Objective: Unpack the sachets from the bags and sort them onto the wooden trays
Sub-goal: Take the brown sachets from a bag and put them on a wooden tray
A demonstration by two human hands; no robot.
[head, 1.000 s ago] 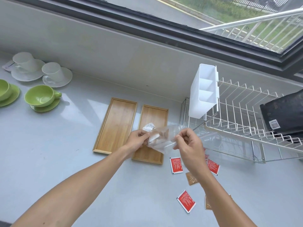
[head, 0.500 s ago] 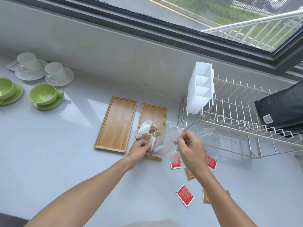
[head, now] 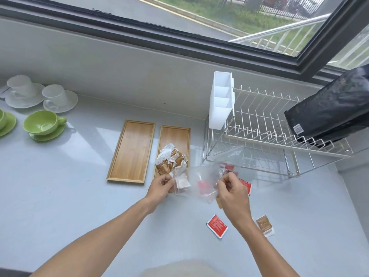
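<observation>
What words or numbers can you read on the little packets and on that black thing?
None can be read.
Red sachet: white print, too small.
Brown sachet: print blurred.
Pile of brown sachets on the right wooden tray: lettering blurred.
Black bag: white label, unreadable.

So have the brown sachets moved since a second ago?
Yes. The brown sachets were inside the clear bag, held above the right wooden tray; most have now spilled out into a pile on that tray's near end.

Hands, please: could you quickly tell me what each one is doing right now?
Left hand: closed, pinching one edge of the clear plastic bag.
Right hand: closed, pinching the bag's other edge.
</observation>
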